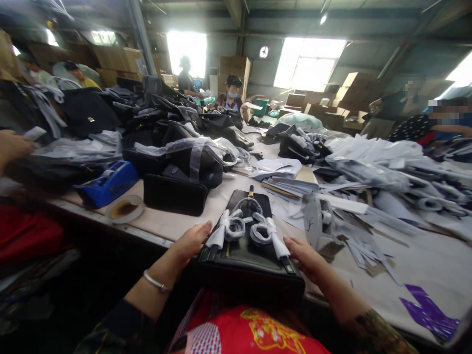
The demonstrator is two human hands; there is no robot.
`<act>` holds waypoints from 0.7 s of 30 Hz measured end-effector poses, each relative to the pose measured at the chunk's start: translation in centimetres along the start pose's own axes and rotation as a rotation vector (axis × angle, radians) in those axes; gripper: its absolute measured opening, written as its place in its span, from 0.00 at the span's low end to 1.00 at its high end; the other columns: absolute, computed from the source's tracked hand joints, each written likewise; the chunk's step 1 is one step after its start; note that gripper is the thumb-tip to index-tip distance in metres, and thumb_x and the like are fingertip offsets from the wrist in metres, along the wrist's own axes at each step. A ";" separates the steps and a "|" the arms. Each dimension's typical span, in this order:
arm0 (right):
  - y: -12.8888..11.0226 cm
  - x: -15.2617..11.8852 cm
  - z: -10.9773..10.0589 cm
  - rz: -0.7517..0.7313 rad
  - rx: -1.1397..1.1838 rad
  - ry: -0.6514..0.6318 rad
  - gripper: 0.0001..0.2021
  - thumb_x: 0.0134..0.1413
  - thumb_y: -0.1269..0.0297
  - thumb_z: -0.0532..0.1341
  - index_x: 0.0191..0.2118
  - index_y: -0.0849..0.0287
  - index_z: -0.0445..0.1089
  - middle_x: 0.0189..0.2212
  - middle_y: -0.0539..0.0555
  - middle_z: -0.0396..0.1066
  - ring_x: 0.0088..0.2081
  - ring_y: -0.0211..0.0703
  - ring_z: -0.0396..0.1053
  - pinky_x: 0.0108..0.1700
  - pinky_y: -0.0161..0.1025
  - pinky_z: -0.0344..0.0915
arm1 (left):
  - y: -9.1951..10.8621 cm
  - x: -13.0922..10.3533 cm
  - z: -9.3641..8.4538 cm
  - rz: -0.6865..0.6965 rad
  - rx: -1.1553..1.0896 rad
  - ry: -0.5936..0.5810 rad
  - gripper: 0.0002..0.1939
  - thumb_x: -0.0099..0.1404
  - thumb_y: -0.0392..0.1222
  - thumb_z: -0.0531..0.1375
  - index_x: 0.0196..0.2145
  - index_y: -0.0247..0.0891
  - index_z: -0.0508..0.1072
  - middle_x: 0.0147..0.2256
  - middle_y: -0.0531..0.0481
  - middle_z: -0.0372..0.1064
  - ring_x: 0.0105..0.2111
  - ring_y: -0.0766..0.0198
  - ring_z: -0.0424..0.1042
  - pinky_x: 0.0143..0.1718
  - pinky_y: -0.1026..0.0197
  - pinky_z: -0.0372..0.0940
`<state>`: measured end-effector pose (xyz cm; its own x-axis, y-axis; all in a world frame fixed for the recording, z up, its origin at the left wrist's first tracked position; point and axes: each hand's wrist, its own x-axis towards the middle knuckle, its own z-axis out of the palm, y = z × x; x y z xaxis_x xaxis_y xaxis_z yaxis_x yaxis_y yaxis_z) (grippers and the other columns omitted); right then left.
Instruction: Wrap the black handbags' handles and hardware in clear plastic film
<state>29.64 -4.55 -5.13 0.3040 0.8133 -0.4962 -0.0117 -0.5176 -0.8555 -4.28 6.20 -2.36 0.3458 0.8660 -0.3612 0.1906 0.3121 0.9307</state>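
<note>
A black handbag point(254, 255) lies flat at the table's front edge, its near end sticking out over my lap. White wrapping covers its two coiled straps point(235, 228) and the curved handle at its far end. My left hand point(190, 241) grips the bag's left side, thumb on top and fingers mostly hidden beneath. From the right side my right hand point(304, 255) holds the same bag, its thumb beside the wrapped strap end. Just beyond to the left stands a black box-shaped bag point(175, 194).
A blue tape dispenser point(108, 184) and a tape roll point(125, 209) sit at the left. Grey dispenser point(319, 221), paper stack point(283, 182) and purple piece point(427, 312) lie right. Bags are heaped behind. Another person's hand point(14, 147) is at far left; several people work beyond.
</note>
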 end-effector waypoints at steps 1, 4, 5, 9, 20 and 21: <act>0.4 -1.1 -0.1 0.037 -0.002 0.000 0.21 0.52 0.44 0.66 0.40 0.58 0.74 0.33 0.56 0.78 0.33 0.47 0.75 0.29 0.37 0.68 | -0.3 -1.2 -0.4 -0.026 -0.078 0.014 0.39 0.58 0.72 0.61 0.50 0.33 0.75 0.47 0.36 0.76 0.48 0.46 0.74 0.44 0.54 0.67; 1.5 -4.2 0.0 0.077 0.076 -0.082 0.22 0.51 0.42 0.66 0.40 0.58 0.76 0.34 0.56 0.79 0.38 0.51 0.77 0.34 0.40 0.72 | -1.2 -4.3 -0.2 -0.005 -0.266 0.064 0.37 0.58 0.65 0.66 0.57 0.36 0.72 0.52 0.36 0.75 0.55 0.43 0.72 0.52 0.51 0.66; 1.8 -5.1 0.2 0.081 0.140 -0.148 0.22 0.52 0.42 0.65 0.40 0.58 0.76 0.35 0.57 0.79 0.40 0.53 0.77 0.37 0.42 0.73 | -1.3 -5.0 0.4 0.027 -0.332 0.061 0.37 0.59 0.63 0.67 0.58 0.36 0.71 0.52 0.37 0.75 0.55 0.43 0.72 0.54 0.51 0.66; 1.2 -6.8 0.8 0.042 0.405 -0.302 0.23 0.54 0.41 0.63 0.42 0.57 0.79 0.39 0.60 0.81 0.46 0.59 0.77 0.47 0.50 0.74 | -1.5 -6.2 3.5 0.099 -0.572 0.007 0.31 0.64 0.56 0.65 0.57 0.33 0.73 0.51 0.40 0.77 0.52 0.47 0.74 0.56 0.51 0.66; -16.2 -7.2 1.4 -0.718 -0.063 -0.193 0.26 0.53 0.50 0.67 0.56 0.54 0.72 0.48 0.56 0.78 0.48 0.54 0.76 0.50 0.49 0.73 | -1.3 -2.9 15.1 -0.085 -0.785 -0.418 0.29 0.67 0.63 0.55 0.57 0.43 0.71 0.53 0.42 0.74 0.47 0.51 0.75 0.45 0.48 0.71; -16.6 -7.2 2.5 -0.771 -0.231 -0.189 0.25 0.54 0.53 0.67 0.56 0.55 0.72 0.47 0.56 0.78 0.47 0.53 0.76 0.50 0.49 0.73 | -1.9 -2.6 16.2 -0.132 -0.686 -0.474 0.29 0.67 0.64 0.53 0.55 0.44 0.73 0.51 0.42 0.74 0.44 0.51 0.76 0.43 0.48 0.71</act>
<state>25.27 -1.13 12.24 -0.0190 0.9828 0.1837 0.3371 0.1793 -0.9242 9.37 -2.95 -4.16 0.7383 0.5978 -0.3123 -0.2909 0.7000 0.6522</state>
